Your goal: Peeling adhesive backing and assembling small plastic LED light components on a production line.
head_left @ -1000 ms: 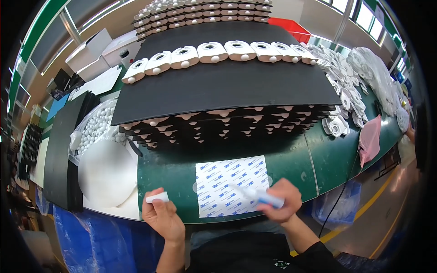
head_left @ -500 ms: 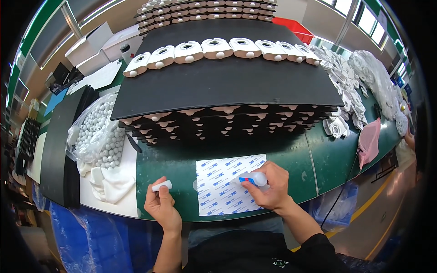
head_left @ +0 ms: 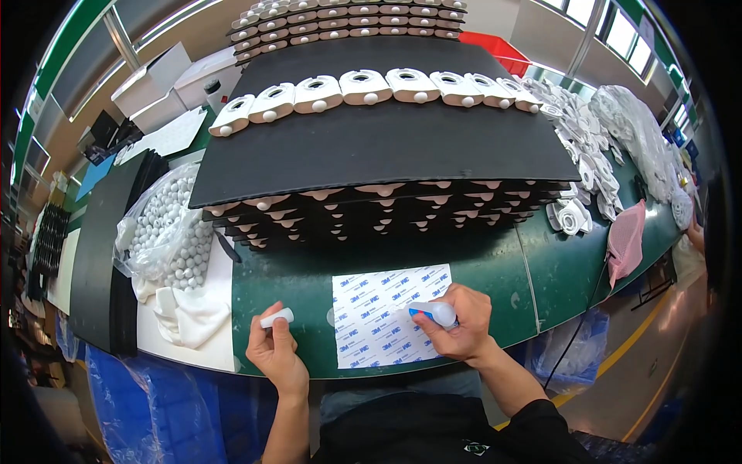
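My left hand [head_left: 277, 360] is closed, pinching a small white cap [head_left: 278, 317] between thumb and fingers over the green table. In my right hand [head_left: 469, 329] is a small white squeeze bottle [head_left: 442, 314] with a blue label, which looks like a glue bottle. It lies tilted in my grip, its narrow end pointing left over a white sheet [head_left: 363, 329] printed in blue. Whether the tip touches the sheet I cannot tell. Behind both hands stands a stack of black boards [head_left: 371, 147], with a row of white oval parts [head_left: 363, 87] on the top board.
At the left, a clear bag of white balls [head_left: 174, 232] sits beside a white cloth [head_left: 188, 317] and upright black boards [head_left: 108, 255]. Loose white parts [head_left: 591, 174] are heaped at the right, near a pink cloth [head_left: 626, 240]. A red bin [head_left: 495, 52] stands behind.
The bottle has turned slightly in my right hand, so the red part of its label no longer shows. My left hand keeps hold of the cap in nearly the same place.
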`<action>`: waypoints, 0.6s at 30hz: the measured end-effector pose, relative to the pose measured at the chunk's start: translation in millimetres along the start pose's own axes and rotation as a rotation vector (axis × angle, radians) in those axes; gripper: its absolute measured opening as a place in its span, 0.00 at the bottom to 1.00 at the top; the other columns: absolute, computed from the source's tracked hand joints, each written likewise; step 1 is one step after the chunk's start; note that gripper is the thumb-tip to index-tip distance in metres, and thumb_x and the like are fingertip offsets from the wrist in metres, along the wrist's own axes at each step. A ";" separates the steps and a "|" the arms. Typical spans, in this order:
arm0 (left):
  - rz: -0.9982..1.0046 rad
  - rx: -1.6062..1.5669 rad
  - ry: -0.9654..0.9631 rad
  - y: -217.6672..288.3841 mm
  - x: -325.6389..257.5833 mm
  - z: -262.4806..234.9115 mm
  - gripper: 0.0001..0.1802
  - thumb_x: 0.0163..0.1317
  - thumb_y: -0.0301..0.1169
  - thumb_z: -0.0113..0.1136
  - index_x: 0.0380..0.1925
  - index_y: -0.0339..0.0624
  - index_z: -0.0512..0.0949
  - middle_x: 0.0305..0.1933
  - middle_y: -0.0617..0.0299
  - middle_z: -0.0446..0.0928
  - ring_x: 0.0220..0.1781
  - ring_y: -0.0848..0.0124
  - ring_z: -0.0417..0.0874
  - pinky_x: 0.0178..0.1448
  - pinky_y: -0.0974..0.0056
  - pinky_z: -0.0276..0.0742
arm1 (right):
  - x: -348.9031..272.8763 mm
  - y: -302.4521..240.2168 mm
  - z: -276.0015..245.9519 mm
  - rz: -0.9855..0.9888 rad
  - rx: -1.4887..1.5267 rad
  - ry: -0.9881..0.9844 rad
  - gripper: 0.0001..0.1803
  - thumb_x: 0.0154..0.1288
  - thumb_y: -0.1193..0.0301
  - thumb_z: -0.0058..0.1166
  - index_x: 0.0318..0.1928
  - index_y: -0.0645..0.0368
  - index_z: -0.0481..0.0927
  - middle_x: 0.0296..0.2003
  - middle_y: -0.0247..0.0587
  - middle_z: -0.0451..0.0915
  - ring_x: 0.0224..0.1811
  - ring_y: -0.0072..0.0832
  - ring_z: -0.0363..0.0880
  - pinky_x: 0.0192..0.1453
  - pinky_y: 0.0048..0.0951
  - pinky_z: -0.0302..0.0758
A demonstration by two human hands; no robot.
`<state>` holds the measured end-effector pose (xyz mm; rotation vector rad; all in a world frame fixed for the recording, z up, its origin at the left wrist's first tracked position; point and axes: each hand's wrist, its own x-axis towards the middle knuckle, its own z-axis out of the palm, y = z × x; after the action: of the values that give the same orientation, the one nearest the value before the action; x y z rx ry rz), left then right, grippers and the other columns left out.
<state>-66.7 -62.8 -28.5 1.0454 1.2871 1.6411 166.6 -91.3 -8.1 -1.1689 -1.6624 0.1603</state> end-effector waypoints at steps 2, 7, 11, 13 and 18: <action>-0.001 0.005 0.000 -0.2 0.0 -0.5 0.12 0.61 0.30 0.54 0.38 0.29 0.75 0.25 0.71 0.68 0.18 0.87 0.55 0.20 0.79 0.47 | -0.2 0.1 -0.3 0.014 -0.004 -0.011 0.14 0.43 0.71 0.68 0.20 0.60 0.72 0.14 0.36 0.70 0.13 0.27 0.67 0.16 0.23 0.60; 0.003 0.036 -0.003 -1.6 0.3 -1.9 0.12 0.60 0.29 0.55 0.38 0.29 0.76 0.28 0.70 0.68 0.19 0.87 0.56 0.20 0.79 0.48 | 1.3 0.4 0.5 0.017 0.011 0.018 0.13 0.44 0.72 0.67 0.21 0.60 0.73 0.15 0.37 0.70 0.13 0.27 0.68 0.16 0.23 0.61; 0.038 0.062 -0.041 0.8 1.3 -0.4 0.12 0.59 0.27 0.57 0.40 0.30 0.76 0.33 0.68 0.70 0.21 0.86 0.59 0.21 0.79 0.49 | -1.0 0.8 -1.0 0.119 0.081 0.090 0.11 0.46 0.73 0.65 0.24 0.62 0.74 0.17 0.37 0.73 0.16 0.22 0.71 0.19 0.19 0.64; 0.064 0.063 -0.062 3.6 2.2 1.4 0.12 0.58 0.26 0.57 0.41 0.30 0.76 0.34 0.68 0.70 0.22 0.86 0.59 0.21 0.79 0.50 | -2.4 -4.4 -3.3 0.241 0.133 0.126 0.11 0.48 0.73 0.64 0.26 0.62 0.73 0.18 0.36 0.74 0.17 0.18 0.70 0.20 0.17 0.64; -0.291 -0.185 -0.165 18.3 0.5 11.4 0.12 0.59 0.25 0.56 0.42 0.30 0.74 0.22 0.68 0.70 0.15 0.86 0.58 0.18 0.79 0.51 | -7.1 -6.9 1.0 0.555 0.595 0.216 0.09 0.58 0.72 0.56 0.34 0.63 0.72 0.25 0.35 0.76 0.23 0.12 0.69 0.26 0.13 0.66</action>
<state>-57.9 -61.8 -8.8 0.8206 1.0988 1.3937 161.4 -99.8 -9.1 -1.0989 -0.9635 0.7912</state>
